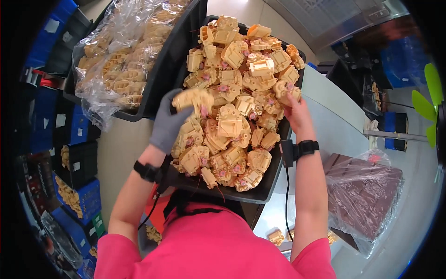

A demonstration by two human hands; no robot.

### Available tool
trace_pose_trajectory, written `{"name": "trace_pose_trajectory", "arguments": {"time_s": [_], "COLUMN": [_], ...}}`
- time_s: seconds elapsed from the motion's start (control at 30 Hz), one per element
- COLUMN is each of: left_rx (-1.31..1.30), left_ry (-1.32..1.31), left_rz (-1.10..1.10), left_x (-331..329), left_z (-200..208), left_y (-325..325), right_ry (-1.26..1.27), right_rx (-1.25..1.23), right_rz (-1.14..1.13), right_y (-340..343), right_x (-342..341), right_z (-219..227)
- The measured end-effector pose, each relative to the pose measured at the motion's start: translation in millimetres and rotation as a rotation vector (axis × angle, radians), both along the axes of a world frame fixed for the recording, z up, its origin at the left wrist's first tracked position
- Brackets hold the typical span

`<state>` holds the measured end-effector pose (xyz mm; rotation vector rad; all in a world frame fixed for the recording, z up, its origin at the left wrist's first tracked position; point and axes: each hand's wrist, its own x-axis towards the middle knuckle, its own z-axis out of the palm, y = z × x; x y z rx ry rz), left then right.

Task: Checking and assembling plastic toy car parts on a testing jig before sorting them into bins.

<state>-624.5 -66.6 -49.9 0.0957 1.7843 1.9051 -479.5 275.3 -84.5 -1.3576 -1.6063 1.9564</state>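
Gloved left hand [168,122] clasped one cream plastic housing [193,98], bare right hand [293,108] pinched another [284,89] atop the heaped black tray [260,193]; lifting slowly seemed wise.

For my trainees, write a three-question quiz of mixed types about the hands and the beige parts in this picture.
1. True or false: the left hand wears a grey glove.
2. What does the right hand touch? A) a beige part on the heap B) the plastic bag C) the blue crate
3. Fill in: the heaped parts lie in a ____ tray.

Key: 1 true; 2 A; 3 black. The left hand holds its own beige moulded part above the heap.
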Motion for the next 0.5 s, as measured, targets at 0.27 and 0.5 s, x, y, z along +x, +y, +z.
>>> {"name": "trace_pose_trajectory", "arguments": {"time_s": [0.27,0.5], "left_rx": [0.217,-0.181], "left_ry": [-0.22,0.231], "left_rz": [0.117,-0.032], "left_x": [-50,-42], "left_z": [-7,-1], "left_y": [32,19], "right_ry": [-0.253,-0.313], "right_rx": [0.561,0.399], "right_rz": [0.132,0.49], "right_y": [-53,-106], "right_x": [50,130], "right_z": [28,41]}}
